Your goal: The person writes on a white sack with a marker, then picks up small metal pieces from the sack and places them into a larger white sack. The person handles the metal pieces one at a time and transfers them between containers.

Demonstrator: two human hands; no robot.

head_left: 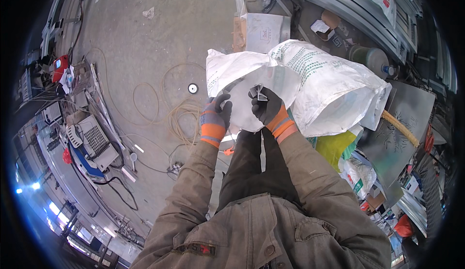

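A white woven sack point(225, 63) stands in front of me with its mouth gaping toward me. My left hand point(216, 118), in a grey and orange work glove, is curled at the left rim of this sack and grips its edge. Over the mouth, my right hand point(270, 108), gloved alike, pinches a small silvery metal piece point(260, 93) with an angled profile. The piece's lower part is covered by the fingers. What lies deep inside the sack cannot be made out.
A second white sack point(334, 82) leans at the right, beside a metal sheet point(404, 119) and a large bottle point(368, 58). Coiled hose point(184, 119) and a small wheel point(193, 88) lie on the floor. Leftward stands a cluttered bench point(63, 172); long metal profiles point(339, 2) are stacked far right.
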